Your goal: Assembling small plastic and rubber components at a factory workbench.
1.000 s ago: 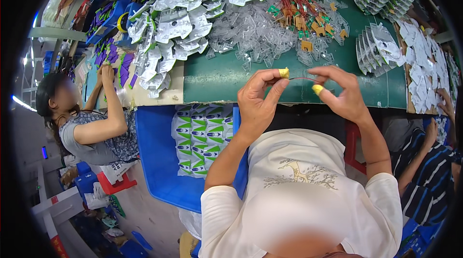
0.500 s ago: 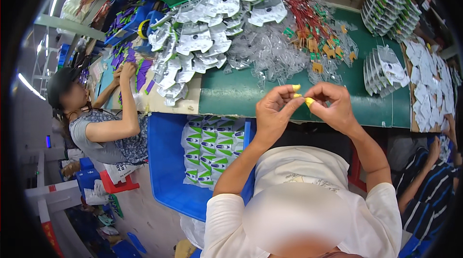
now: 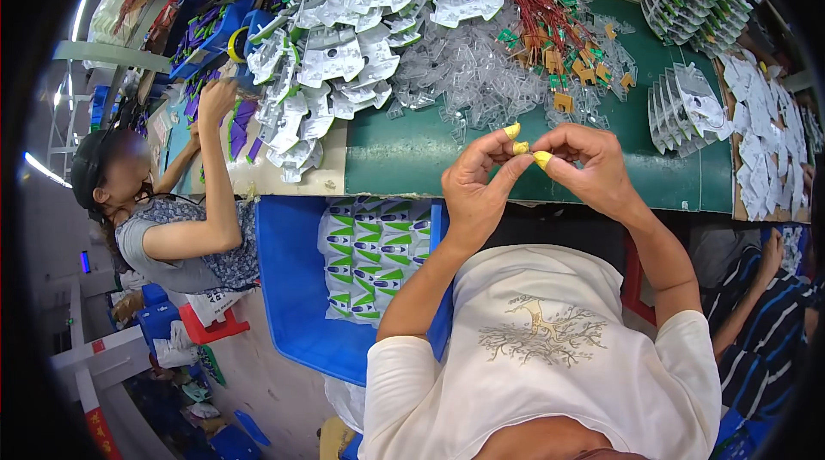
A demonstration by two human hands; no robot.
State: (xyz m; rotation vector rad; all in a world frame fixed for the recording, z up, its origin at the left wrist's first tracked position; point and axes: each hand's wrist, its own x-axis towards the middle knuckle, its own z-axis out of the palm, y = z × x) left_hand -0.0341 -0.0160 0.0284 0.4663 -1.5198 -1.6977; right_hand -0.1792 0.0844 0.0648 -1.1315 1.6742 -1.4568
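Left hand (image 3: 475,192) and right hand (image 3: 595,171) are half-curled, fingertips (image 3: 543,160) close together, anything held being indiscernible.

Bright centre, black curved rim

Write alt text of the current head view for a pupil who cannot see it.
A person's left hand and right hand, with yellow finger coverings, are close together at the edge of a green worktop; anything held cannot be made out. Beyond lie heaped clear plastic parts and red wires; a blue bin and a co-worker are to the left.
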